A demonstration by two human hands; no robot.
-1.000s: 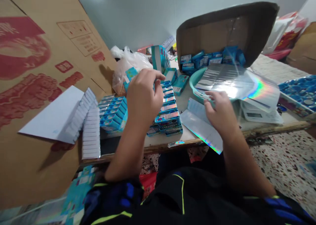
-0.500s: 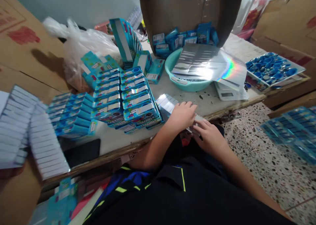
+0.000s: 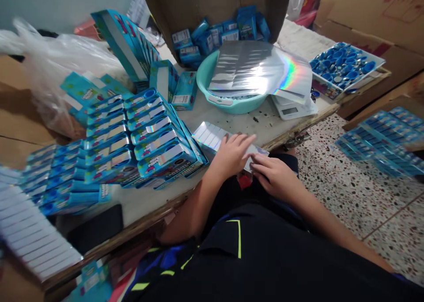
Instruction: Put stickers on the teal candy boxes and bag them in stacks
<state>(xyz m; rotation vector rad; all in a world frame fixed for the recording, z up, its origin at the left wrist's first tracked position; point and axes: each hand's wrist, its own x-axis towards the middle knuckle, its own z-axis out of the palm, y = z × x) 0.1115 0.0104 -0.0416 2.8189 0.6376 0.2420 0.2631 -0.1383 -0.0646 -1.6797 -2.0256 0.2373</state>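
At frame centre, the lined label sheet [image 3: 209,137] appears light, pliable, slick, best held by its edges; left hand [image 3: 232,155] spreads loosely extended fingers over it, right hand's [image 3: 274,175] grip indeterminable.

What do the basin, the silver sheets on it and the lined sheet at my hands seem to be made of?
Basin: probably plastic, smooth, with a moulded-looking grip at the rim.
Silver sheets: likely holographic film or foil, shiny, with bright glare and a rainbow streak.
Lined sheet: paper or thin film, I can't tell which; pale and glossy, catching light.
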